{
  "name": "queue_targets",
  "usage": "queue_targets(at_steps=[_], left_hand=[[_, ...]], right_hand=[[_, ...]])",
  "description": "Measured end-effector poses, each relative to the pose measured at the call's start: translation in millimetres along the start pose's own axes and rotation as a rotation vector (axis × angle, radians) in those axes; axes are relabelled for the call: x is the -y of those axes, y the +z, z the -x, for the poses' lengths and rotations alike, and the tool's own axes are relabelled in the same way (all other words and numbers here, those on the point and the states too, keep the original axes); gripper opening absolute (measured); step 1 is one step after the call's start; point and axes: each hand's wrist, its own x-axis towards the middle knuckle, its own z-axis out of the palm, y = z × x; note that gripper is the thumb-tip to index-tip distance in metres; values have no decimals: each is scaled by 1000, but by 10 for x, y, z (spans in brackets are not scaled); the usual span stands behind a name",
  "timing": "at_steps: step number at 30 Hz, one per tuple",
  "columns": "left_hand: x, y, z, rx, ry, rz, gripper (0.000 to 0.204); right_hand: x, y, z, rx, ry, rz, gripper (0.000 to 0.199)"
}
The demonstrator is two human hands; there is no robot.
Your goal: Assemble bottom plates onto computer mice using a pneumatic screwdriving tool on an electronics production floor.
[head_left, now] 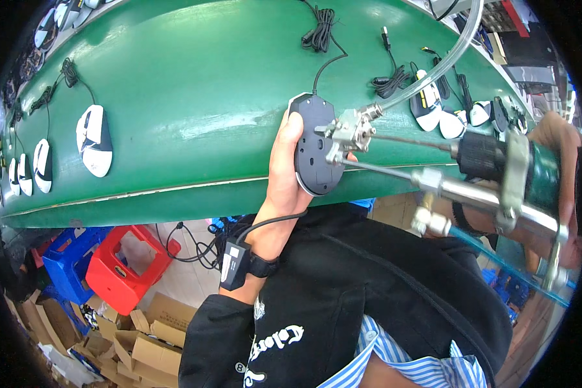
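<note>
A computer mouse (318, 173) lies in my left hand (282, 158) with its dark underside turned up; my thumb presses its left edge and the other fingers are mostly hidden beneath it. At the far right, my right hand (564, 145) wraps round a powered screwdriver (482, 156) with a black collar and teal body. The screwdriver's metal nose (350, 132) overlaps the right side of the mouse; whether it touches cannot be told. A clear hose (449, 61) runs up from the nose. The cable of the mouse leads to a coiled bundle (319, 32).
Several white-and-black mice with cables, including one mouse (95, 142), rest at the left of the green bench (194, 84). More mice (427, 103) lie at the right. Below the front edge are a red stool (119, 275), a blue stool (71, 258) and cardboard boxes (152, 352).
</note>
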Motion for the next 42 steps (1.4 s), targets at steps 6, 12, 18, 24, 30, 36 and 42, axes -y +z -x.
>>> queue_targets(at_steps=[6,12,18,24,30,36,42], left_hand=[[1,-54,-14,-32,48,-56,57],[-118,68,75,-36,90,-29,41],[-104,-42,79,-35,68,-34,45],[-134,50,101,-60,145,-170,47],[-142,41,113,-52,125,-113,47],[-171,36,100,-18,147,-94,48],[-237,47,131,-2,143,-92,48]], right_hand=[[209,-350,736,186,-183,-612,20],[-747,183,44,2,-173,18,32],[-845,292,32,-35,-140,59,32],[-859,231,-23,-26,-105,34,32],[-789,59,-4,161,-152,29,33],[-856,156,57,36,-193,-12,36],[-481,-45,311,131,-158,80,36]])
